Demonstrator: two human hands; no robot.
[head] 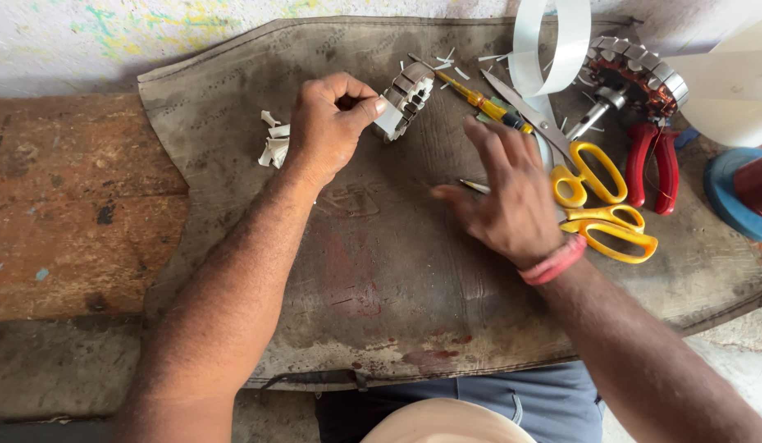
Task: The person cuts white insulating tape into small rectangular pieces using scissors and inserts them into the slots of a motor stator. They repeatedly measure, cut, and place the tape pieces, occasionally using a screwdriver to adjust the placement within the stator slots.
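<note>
Steel slotted motor core (406,98), laminated, grey, sits at far middle of worn grey-brown rubber mat (381,271), pinched at near edge by left hand (332,123), thumb and forefinger clamped on it. Likely heavy, rigid, sharp-edged; grip by outer rim, not slots. Right hand (504,197) hovers flat, fingers spread, holding nothing, just beside yellow-handled scissors (598,201). White paper scraps (274,143) lie left of left hand.
</note>
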